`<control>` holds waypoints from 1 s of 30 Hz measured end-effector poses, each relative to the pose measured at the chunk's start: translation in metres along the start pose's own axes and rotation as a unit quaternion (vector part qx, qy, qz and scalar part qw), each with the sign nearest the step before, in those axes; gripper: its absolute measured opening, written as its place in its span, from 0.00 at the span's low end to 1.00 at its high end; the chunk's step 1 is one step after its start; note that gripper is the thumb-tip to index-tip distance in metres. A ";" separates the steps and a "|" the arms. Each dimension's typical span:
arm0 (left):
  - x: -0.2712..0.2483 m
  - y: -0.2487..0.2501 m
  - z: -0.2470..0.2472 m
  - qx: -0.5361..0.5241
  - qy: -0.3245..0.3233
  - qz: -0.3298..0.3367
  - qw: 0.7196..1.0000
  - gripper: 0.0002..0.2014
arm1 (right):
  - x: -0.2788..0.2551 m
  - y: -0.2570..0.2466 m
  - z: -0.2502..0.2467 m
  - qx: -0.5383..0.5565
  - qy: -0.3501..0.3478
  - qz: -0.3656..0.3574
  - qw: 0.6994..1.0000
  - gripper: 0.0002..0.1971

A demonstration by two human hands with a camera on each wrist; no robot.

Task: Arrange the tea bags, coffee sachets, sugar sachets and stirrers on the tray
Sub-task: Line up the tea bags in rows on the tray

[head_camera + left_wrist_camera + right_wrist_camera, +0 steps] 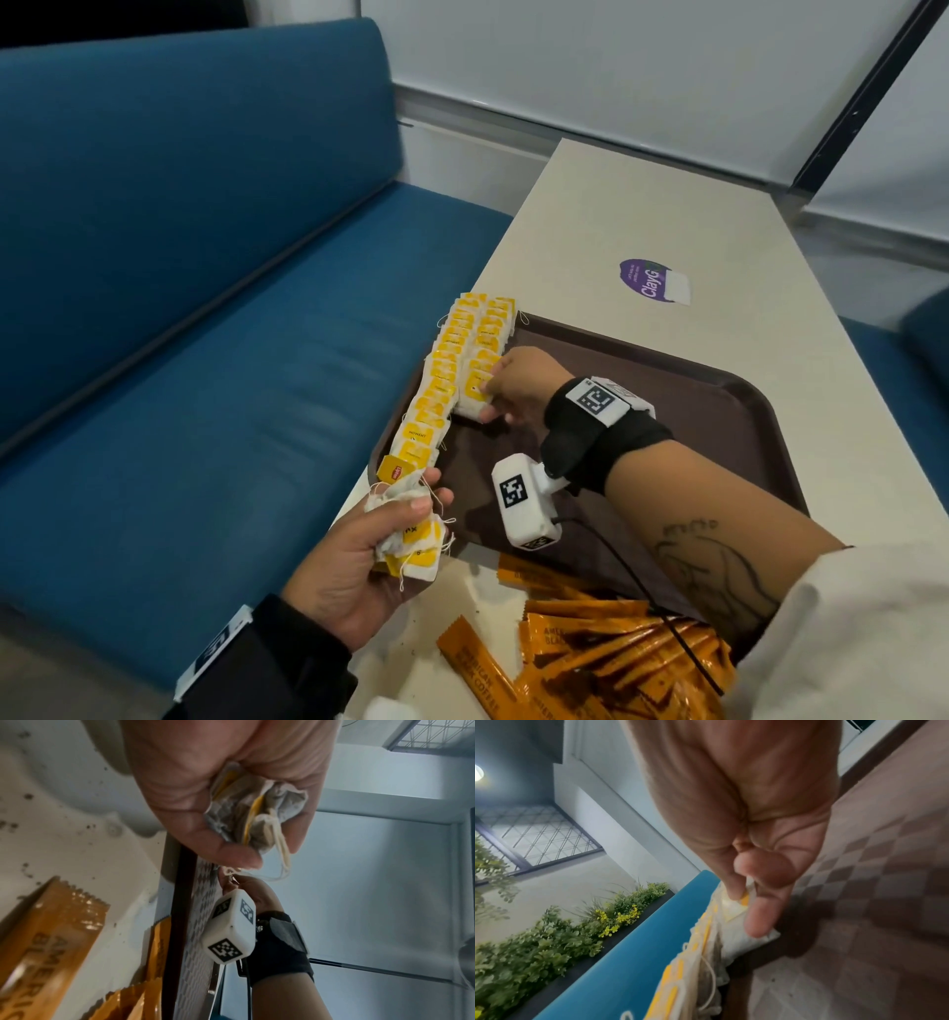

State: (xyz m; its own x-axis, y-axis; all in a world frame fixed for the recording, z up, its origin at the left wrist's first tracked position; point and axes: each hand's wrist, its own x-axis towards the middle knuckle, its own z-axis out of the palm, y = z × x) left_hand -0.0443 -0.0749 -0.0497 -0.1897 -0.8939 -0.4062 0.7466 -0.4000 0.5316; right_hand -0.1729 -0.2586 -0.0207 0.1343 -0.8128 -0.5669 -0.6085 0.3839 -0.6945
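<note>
The dark brown rectangular plastic tray (719, 411) lies right of centre in the head view, on a pale beige tabletop (642, 221). Two rows of white paper tea bags with yellow tags (452, 360) run along the tray's left edge, from upper centre of the frame down toward the lower left.

The right hand (513, 383) reaches across the tray to the near end of the inner row. The right-wrist view shows thumb and fingers (757, 921) pinching one tea bag (734, 908) against that row; the remaining fingers are curled in.

The left hand (369, 555), lower left of centre, has its fingers closed round a crumpled bunch of spare tea bags (411, 534), with strings trailing out below the thumb.

The orange foil coffee sachets (590, 663) lie in a loose heap at the bottom of the frame, off the tray. No sugar sachets or stirrers are identifiable.

Hazards:
- The outer row overhangs the tray rim beside the blue upholstered bench (205, 257); a sideways nudge could tip bags off.
- Loose strings in the left-hand bunch could snag and drag out several bags at once.
- The wrist camera cable (642, 580) crosses the sachet heap and could scatter it.
</note>
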 end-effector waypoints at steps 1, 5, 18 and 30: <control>0.002 0.000 -0.001 0.000 0.009 0.001 1.000 0.42 | 0.001 0.001 -0.001 0.003 0.004 0.000 1.000 0.04; 0.004 -0.002 0.000 -0.004 0.007 0.005 1.000 0.41 | 0.006 0.007 -0.007 0.005 0.056 -0.019 0.998 0.08; -0.006 -0.002 0.024 0.025 0.013 -0.006 1.000 0.16 | -0.062 0.002 -0.030 -0.101 0.070 -0.176 0.977 0.17; -0.022 -0.024 0.046 0.020 0.022 0.009 1.000 0.16 | -0.177 0.046 0.002 -0.139 -0.112 -0.183 0.967 0.14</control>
State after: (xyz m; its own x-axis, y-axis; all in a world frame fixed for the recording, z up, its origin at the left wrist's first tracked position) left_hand -0.0869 -0.0545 -0.0193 -0.1473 -0.8914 -0.4286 0.7227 -0.3928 0.5687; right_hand -0.2234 -0.0959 0.0472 0.5281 -0.7440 -0.4094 -0.6707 -0.0697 -0.7385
